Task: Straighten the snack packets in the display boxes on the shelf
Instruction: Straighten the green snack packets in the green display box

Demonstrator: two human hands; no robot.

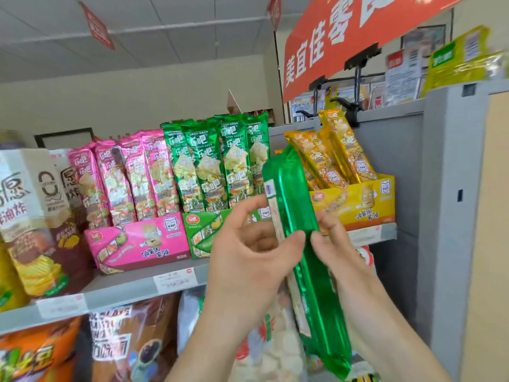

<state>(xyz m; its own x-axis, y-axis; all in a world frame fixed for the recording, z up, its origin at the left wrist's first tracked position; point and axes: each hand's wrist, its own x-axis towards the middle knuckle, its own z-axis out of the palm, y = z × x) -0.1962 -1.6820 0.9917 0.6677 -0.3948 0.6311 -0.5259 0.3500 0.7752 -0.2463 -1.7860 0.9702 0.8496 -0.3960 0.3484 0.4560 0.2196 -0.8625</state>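
A long green snack packet (300, 224) is held upright in front of the shelf, its back seam toward me. My left hand (248, 255) grips its left side at mid-height. My right hand (338, 244) pinches its right edge. Behind it stand three display boxes: a pink box (143, 241) with pink packets (129, 177), a green box (205, 232) with green packets (220, 161) standing upright, and a yellow box (363, 199) whose yellow packets (336, 155) lean to the left.
The grey shelf (118, 290) carries price tags along its front edge. White and brown snack boxes (35, 205) stand at the left. Chip bags (132, 340) fill the shelf below. A grey upright panel (451, 216) bounds the right side. An orange sign (344, 37) hangs overhead.
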